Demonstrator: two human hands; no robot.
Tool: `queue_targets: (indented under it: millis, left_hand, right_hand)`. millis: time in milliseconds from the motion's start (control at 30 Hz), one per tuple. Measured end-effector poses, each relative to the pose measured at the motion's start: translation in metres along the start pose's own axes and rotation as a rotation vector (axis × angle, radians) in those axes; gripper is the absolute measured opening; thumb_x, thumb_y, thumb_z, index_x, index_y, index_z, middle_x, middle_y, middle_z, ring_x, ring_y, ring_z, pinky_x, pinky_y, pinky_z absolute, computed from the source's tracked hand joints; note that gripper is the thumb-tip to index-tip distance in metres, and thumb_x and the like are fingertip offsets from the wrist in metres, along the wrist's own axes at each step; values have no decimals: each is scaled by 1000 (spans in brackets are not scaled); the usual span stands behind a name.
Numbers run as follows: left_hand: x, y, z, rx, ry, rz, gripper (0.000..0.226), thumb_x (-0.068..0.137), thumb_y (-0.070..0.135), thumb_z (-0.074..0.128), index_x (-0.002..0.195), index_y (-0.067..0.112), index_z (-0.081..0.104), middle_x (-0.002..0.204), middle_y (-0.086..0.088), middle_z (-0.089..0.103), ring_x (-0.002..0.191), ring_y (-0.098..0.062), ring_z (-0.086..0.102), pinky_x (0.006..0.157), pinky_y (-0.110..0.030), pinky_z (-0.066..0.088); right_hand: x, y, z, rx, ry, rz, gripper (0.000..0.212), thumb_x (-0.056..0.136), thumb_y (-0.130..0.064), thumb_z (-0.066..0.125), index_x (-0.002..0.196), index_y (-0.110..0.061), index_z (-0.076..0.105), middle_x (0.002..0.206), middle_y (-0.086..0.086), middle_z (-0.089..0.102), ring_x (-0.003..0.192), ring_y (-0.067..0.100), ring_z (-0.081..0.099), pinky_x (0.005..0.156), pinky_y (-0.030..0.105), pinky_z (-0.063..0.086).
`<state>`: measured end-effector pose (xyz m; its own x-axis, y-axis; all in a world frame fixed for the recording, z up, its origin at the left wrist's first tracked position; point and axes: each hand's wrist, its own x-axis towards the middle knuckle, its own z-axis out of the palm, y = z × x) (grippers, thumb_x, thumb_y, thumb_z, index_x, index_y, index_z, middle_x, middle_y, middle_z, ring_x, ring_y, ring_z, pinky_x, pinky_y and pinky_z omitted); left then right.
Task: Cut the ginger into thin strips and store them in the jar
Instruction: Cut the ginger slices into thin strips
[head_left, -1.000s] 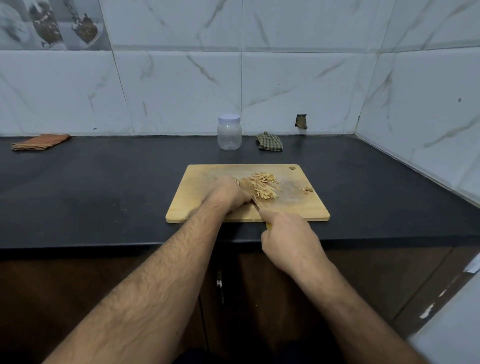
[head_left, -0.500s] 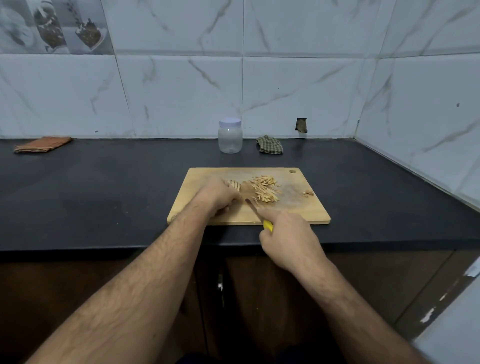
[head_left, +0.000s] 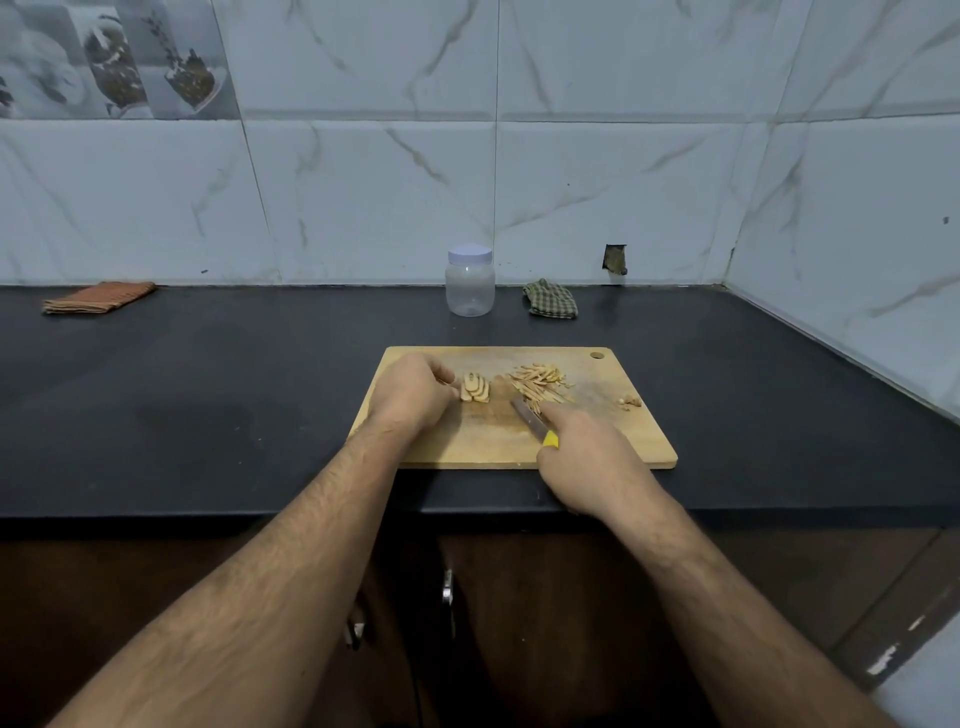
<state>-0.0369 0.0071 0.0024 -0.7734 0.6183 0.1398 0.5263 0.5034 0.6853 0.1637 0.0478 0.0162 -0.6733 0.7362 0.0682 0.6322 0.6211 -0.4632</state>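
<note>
Counter, far left: orange cloth (head_left: 98, 297) folded against the wall base; wide bare stretch of dark countertop (head_left: 218, 384) between it and the board.
Counter front edge: runs across the view below the board; both forearms cross it.
Cupboard below: dark doors, a metal handle (head_left: 448, 592) showing between the arms; the rest too dim to read.
Left hand (head_left: 413, 392): on the board's left part, fingers curled, fingertips at the left end of the ginger slices; whether they pinch or only press cannot be told, since the knuckles hide them.
Ginger slices (head_left: 475, 387): small stack of overlapping flat pieces, uncut, lying left of the board's centre.
Cutting board (head_left: 623, 447): wooden, near edge close to the counter front; hanging hole at the far right corner; open wood between slices and strips.
Jar (head_left: 469, 280): clear, white lid on, upright near the wall, well behind the board; looks empty.
Knife (head_left: 530, 421): blade angled up-left on the board, tip between slices and strips; yellow handle mostly buried in the fist.
Right hand (head_left: 587, 462): wrapped round the knife handle, overhanging the board's near edge.
Ginger strips (head_left: 540, 384): loose pile right of centre, its near end touching the knife.
Scraps (head_left: 629, 401): a few bits near the board's right edge; too small to identify.
Checked cloth (head_left: 551, 299): crumpled, just right of the jar.
Right wall: tiled, meets the counter at an angle; bare counter between it and the board.
</note>
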Motion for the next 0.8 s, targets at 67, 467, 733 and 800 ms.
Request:
queue_targets:
  millis: [67,467,733,800]
  left_hand:
    - [3,2,1,47,-19,29,22,86,28,73,107,25,72,109,7,69,101,-14,61,84,-28,49]
    - [19,28,4,259,-147,60,20,93,20,59,107,9,70,100,-5,70,93,-23,65,83,-36,56]
    - [21,34,2,253,-241,38,31,98,18,55,127,12,63,124,-6,64,113,-23,59,93,-32,48]
    - [22,35,1,243,-269,38,32,97,17,56,128,13,63,125,-6,64,114,-22,58,91,-31,47]
  right_hand:
    - [6,-3,-1,8,27,-10,65,89,-6,48,150,-27,37,137,2,56,119,25,54,95,37,50]
    - [28,-10,12,3,62,14,54,86,-9,47,138,-21,53,127,4,64,114,26,57,92,36,51]
    - [27,-8,15,14,81,13,50,87,-12,47,135,-22,54,123,4,64,110,26,57,84,35,48]
    - [27,-8,15,12,75,17,50,88,-12,47,137,-22,53,124,4,63,111,26,57,84,35,48]
